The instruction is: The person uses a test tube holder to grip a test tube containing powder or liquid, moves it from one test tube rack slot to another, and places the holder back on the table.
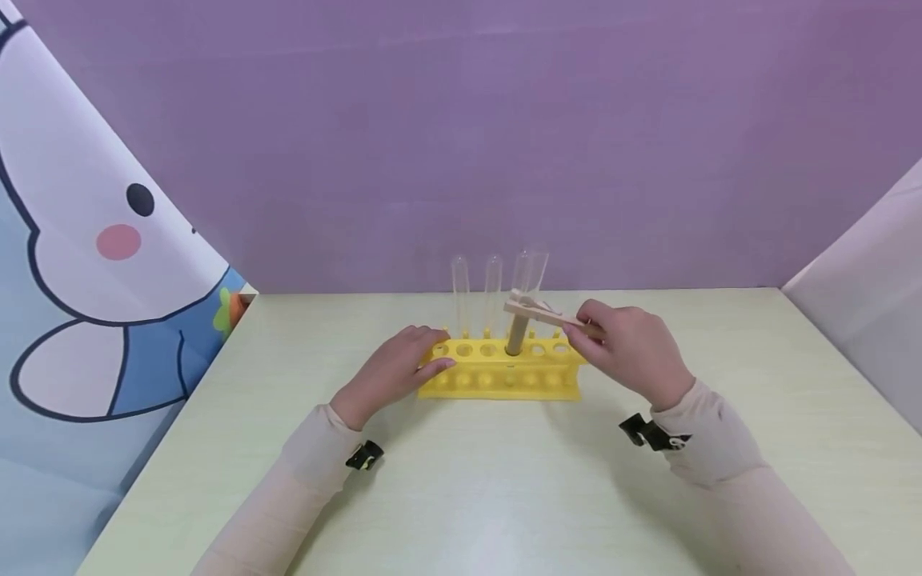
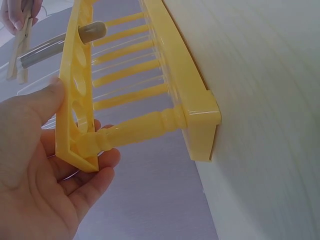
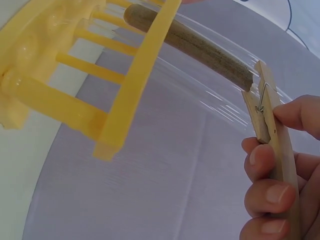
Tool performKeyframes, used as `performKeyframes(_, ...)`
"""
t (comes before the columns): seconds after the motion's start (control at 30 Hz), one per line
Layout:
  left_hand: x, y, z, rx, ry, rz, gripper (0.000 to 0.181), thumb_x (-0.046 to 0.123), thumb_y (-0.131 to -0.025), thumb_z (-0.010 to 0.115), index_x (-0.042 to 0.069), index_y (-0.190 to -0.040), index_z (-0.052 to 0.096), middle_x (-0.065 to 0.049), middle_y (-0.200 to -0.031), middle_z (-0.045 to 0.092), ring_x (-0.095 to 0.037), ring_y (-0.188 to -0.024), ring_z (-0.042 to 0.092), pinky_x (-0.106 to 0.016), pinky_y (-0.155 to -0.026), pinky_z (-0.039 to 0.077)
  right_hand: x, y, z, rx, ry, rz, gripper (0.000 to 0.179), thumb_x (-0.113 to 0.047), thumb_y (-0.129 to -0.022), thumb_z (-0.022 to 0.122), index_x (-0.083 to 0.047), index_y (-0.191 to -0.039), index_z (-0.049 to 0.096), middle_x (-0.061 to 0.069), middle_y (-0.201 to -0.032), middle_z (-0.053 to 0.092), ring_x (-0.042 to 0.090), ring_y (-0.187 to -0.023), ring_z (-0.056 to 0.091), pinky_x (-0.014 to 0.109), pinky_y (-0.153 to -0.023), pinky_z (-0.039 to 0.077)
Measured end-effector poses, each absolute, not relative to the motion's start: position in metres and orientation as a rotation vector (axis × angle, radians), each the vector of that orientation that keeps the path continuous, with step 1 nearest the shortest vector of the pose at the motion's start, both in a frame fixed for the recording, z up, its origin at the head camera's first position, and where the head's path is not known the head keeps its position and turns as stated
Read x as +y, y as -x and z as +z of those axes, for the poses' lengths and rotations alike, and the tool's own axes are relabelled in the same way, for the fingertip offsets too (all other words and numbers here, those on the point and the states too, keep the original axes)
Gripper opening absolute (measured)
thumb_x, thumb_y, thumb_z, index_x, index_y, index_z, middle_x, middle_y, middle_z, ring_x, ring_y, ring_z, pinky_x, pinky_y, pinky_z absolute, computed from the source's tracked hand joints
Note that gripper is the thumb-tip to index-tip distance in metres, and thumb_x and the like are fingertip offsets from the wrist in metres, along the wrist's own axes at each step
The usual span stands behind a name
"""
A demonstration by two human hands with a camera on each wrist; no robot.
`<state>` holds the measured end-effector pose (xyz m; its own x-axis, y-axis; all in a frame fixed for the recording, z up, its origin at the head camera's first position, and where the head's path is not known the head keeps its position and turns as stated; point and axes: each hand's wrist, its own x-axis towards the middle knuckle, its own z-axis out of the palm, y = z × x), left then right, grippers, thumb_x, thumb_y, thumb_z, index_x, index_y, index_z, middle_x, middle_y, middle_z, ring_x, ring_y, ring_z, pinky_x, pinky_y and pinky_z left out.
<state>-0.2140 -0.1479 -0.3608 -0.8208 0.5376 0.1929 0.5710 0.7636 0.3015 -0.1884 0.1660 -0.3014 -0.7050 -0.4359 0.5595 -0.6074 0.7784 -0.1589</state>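
Note:
My left hand (image 1: 396, 364) grips the left end of a yellow test tube rack (image 1: 499, 394), its thumb on the near side of the top bar and its fingers curled behind. In my right hand (image 1: 637, 348) is a wooden test tube holder (image 3: 283, 145), pinched between thumb and curled fingers. The holder's jaws are at the upper part of a glass test tube (image 3: 200, 52) with grey-brown contents. That tube leans slightly, its rounded lower end (image 2: 93, 32) poking through a hole in the rack's top bar, above the base.
Clear test tubes stand upside down along the rack's back, among them a left one (image 1: 461, 288) and a middle one (image 1: 493, 284). The rack stands on a pale wood-look table (image 1: 475, 480). A purple backdrop (image 1: 468, 144) rises behind, with a cartoon-printed cloth (image 1: 79, 336) at left.

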Motion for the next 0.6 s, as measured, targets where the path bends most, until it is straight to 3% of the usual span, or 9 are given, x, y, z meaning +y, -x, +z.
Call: performKeyframes(0.6,-0.147,0.215,-0.361,-2.87,0.895,-0.52,0.047,0.035,-0.094,0.057,0.002,-0.128,0.055,-0.011,-0.122,0.06,-0.028,-0.112,0.055,-0.041,-0.097,0.045,0.166,0.187,-0.29,-2.466,-0.759,0.452,0.016,-0.015,-0.085,0.065,-0.011,-0.072,0.057,-0.01,-0.049,0.031,0.003,-0.041,0.022,0.02,-0.038,0.021)
